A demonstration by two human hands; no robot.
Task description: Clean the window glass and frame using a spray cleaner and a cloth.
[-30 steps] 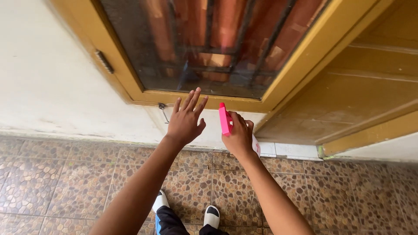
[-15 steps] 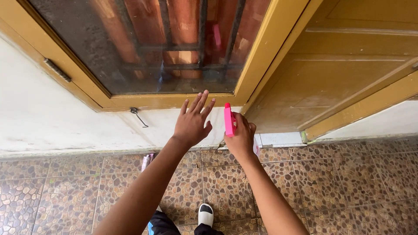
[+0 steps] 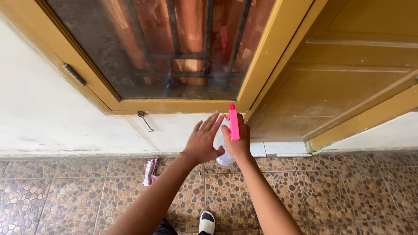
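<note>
My right hand (image 3: pixel 237 146) grips a clear spray bottle (image 3: pixel 224 156) with a pink trigger head (image 3: pixel 234 122), held upright in front of the white wall below a window. My left hand (image 3: pixel 204 141) is spread flat, fingers apart, right beside the bottle and touching or nearly touching its left side. The window (image 3: pixel 174 48) above has dusty glass, dark bars behind it and a yellow-brown wooden frame (image 3: pixel 174 105).
A yellow-brown wooden door (image 3: pixel 348 78) stands to the right of the window. A small metal hook (image 3: pixel 145 119) hangs under the frame. A pink cloth (image 3: pixel 150 170) lies on the pebble-patterned floor tiles (image 3: pixel 65 191). My white-and-black slipper (image 3: pixel 207 223) shows at the bottom.
Both hands have dropped slightly lower and come together; my left hand has moved right up against the bottle. The bottle's clear body now shows below my right hand.
</note>
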